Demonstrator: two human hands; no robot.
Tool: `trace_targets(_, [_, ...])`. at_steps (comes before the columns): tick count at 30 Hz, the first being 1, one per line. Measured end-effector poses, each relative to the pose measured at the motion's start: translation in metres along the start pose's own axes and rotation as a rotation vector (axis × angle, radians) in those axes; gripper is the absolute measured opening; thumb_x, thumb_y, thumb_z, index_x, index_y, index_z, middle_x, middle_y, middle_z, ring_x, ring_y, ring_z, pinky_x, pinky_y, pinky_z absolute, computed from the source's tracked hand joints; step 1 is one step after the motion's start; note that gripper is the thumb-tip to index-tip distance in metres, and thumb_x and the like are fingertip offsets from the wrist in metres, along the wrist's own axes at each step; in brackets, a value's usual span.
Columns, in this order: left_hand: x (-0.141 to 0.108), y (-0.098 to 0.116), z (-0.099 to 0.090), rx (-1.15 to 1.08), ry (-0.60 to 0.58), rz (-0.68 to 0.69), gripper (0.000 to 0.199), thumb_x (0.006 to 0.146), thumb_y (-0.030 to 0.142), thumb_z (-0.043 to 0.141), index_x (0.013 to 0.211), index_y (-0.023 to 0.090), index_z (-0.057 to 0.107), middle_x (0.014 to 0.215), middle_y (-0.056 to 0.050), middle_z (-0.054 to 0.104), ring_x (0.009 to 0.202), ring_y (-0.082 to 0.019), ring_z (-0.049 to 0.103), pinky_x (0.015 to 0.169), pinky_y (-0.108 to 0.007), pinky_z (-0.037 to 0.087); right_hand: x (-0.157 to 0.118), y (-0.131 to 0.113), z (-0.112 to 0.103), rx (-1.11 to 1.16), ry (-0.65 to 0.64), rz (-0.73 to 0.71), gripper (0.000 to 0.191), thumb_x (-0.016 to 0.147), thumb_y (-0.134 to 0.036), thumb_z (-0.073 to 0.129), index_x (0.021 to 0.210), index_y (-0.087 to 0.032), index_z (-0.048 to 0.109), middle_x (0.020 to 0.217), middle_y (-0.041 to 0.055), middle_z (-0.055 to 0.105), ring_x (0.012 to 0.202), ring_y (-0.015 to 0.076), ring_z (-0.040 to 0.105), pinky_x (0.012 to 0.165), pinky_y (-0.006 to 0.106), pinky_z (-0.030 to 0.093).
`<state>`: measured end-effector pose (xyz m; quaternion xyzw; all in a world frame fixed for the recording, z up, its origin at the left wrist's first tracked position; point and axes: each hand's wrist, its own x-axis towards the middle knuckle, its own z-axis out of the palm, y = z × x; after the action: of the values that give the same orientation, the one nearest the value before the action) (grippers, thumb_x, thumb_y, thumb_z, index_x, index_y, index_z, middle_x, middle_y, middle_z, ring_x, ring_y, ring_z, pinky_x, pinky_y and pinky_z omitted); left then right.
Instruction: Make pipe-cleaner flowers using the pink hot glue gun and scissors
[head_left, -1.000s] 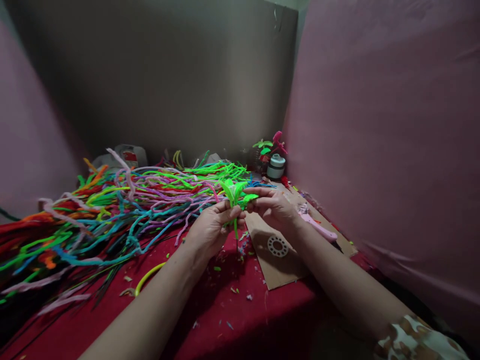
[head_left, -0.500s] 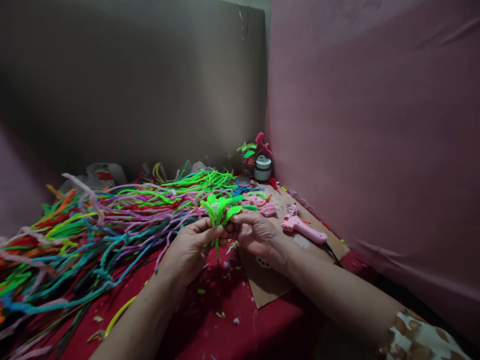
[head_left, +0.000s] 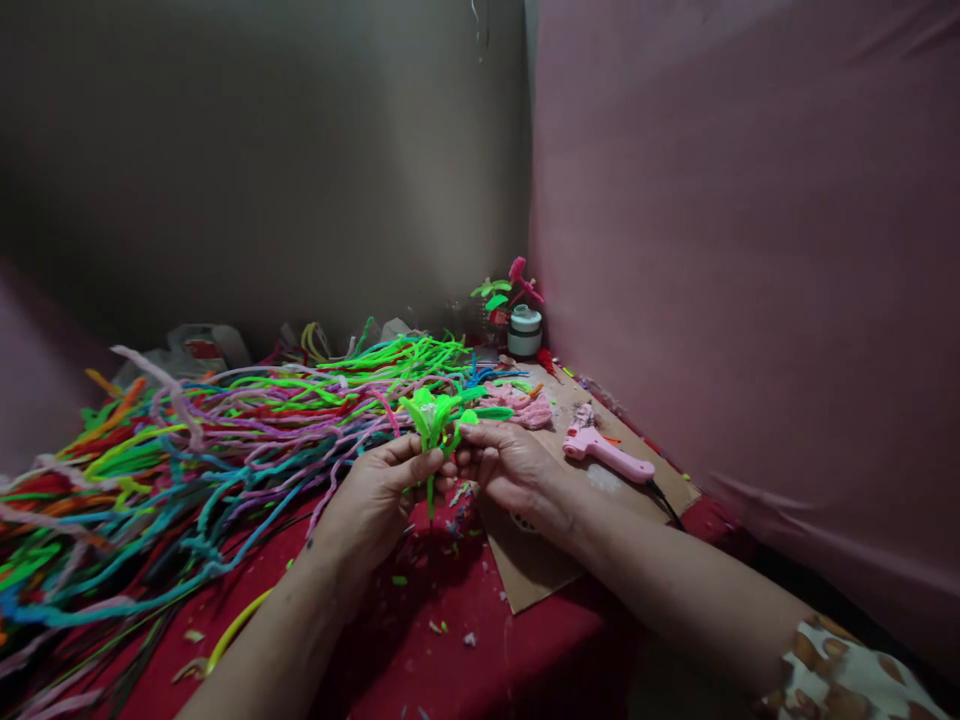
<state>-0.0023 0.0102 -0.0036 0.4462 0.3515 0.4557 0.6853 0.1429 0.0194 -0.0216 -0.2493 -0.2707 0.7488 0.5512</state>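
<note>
My left hand [head_left: 390,485] pinches the stem of a bright green pipe-cleaner flower [head_left: 431,415] between thumb and fingers, with the stem's lower end sticking out beneath. Close on its right, my right hand [head_left: 510,470] is closed on a green pipe-cleaner petal [head_left: 468,418] at the flower's side. Whether that petal is joined to the flower I cannot tell. The fingertips of both hands nearly meet and partly hide the stem.
A large heap of coloured pipe cleaners [head_left: 247,440] spreads over the left of the red cloth [head_left: 420,640]. On the right, a pink glue gun [head_left: 611,455] with a black cord lies on cardboard [head_left: 536,575]. Pink fuzzy pieces [head_left: 529,408] and a white jar [head_left: 524,332] are behind.
The green petal in my right hand has turned slightly and sits closer to the flower. My left hand keeps its hold on the stem; the whole view has shifted a little.
</note>
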Motion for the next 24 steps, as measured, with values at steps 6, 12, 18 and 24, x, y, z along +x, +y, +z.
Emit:
trace_targets(6, [0.000,0.000,0.000,-0.010,0.041,0.011,0.025,0.055,0.018,0.083,0.074,0.010,0.069,0.062,-0.003,0.067,0.050,-0.009,0.059,0.049,-0.017,0.047,0.003,0.001,-0.005,0.014,0.033,-0.021,0.007,0.061,-0.010,0.069,0.065,-0.012,0.064,0.057,-0.0008,0.062,0.048,0.0085,0.054,0.052,0.022,0.042])
trace_targets(12, [0.004,-0.004,-0.007,-0.018,0.034,0.010,0.027,0.059,0.018,0.081,0.081,0.009,0.068,0.065,-0.004,0.067,0.053,-0.009,0.059,0.050,-0.017,0.047,0.000,-0.001,-0.001,0.014,0.014,-0.033,0.013,0.058,-0.006,0.071,0.063,-0.014,0.061,0.057,-0.0027,0.061,0.050,0.0081,0.053,0.057,0.024,0.042])
trace_targets(18, [0.006,-0.007,-0.011,-0.031,0.010,0.015,0.024,0.062,0.018,0.079,0.082,0.011,0.068,0.065,-0.003,0.067,0.053,-0.009,0.060,0.050,-0.017,0.047,-0.003,-0.002,0.001,-0.051,-0.046,-0.086,0.019,0.056,-0.008,0.073,0.072,-0.013,0.064,0.067,-0.0006,0.065,0.054,0.0093,0.056,0.059,0.026,0.043])
trace_targets(24, [0.004,-0.005,-0.008,-0.060,-0.016,0.042,0.023,0.061,0.018,0.080,0.079,0.011,0.067,0.063,-0.004,0.067,0.051,-0.010,0.059,0.050,-0.018,0.048,-0.005,-0.005,0.001,-0.134,-0.041,-0.125,0.017,0.057,-0.012,0.073,0.070,-0.014,0.063,0.068,-0.0002,0.063,0.054,0.0096,0.054,0.060,0.027,0.043])
